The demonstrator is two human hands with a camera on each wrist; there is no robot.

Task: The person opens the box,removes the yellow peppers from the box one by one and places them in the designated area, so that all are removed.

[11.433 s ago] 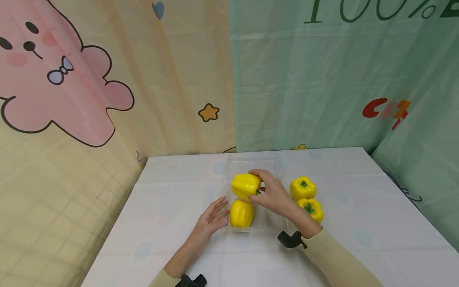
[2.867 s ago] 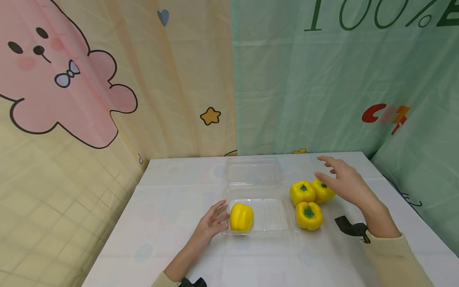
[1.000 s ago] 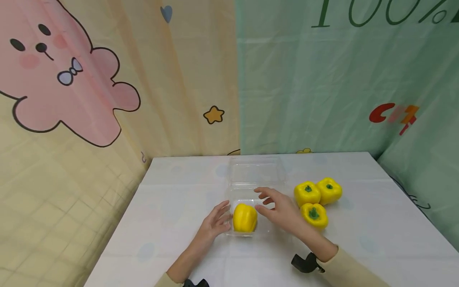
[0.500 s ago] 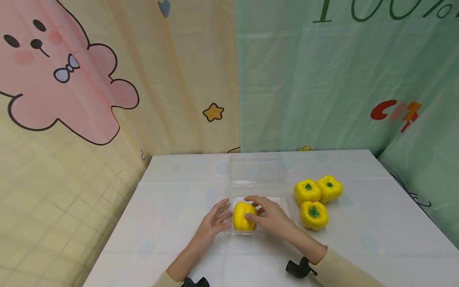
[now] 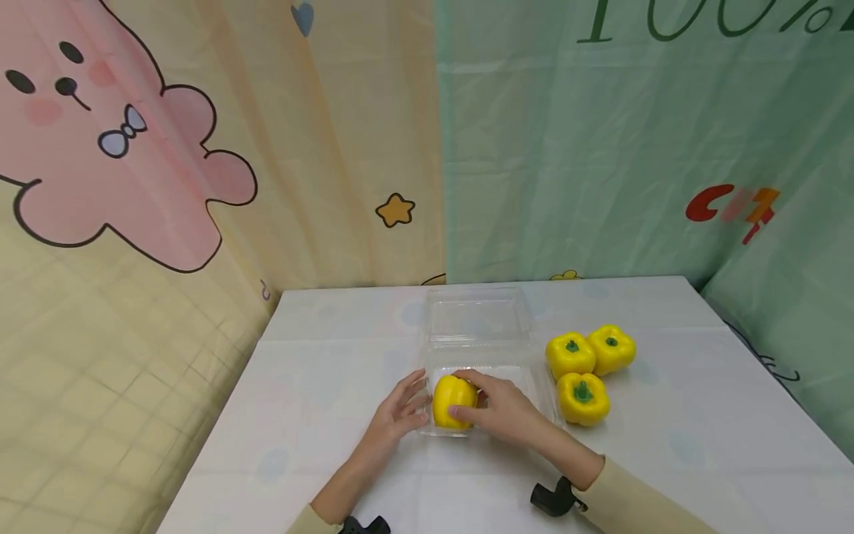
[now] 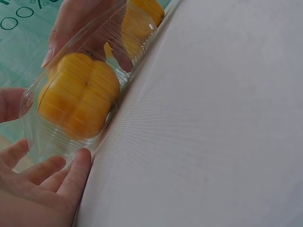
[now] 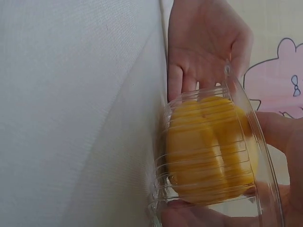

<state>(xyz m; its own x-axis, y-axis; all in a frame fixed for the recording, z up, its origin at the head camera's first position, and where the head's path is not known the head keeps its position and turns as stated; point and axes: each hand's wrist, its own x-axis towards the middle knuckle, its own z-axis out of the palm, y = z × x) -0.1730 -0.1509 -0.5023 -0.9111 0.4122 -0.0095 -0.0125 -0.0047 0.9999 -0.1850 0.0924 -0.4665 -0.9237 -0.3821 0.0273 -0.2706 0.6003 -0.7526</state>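
Note:
A yellow bell pepper (image 5: 451, 401) lies in the near left corner of a clear plastic clamshell container (image 5: 514, 382). My right hand (image 5: 505, 409) grips this pepper from the right, thumb on the near side and fingers on the far side. In both wrist views the pepper (image 6: 78, 94) shows through the container's ribbed wall. My left hand (image 5: 398, 412) rests against the container's left wall, its fingers fairly straight. The right wrist view shows the left palm (image 7: 203, 52) beyond the container wall.
To the right of the container, three yellow bell peppers stand stem up in a cluster: one at the back left (image 5: 570, 354), one at the back right (image 5: 612, 349) and one in front (image 5: 583, 399). The container's lid (image 5: 477, 315) lies folded back toward the table's far edge.
A pepper held over the container earlier now stands with the two on the right. My right hand has come back left and now grips the pepper in the container. The left hand stays put.

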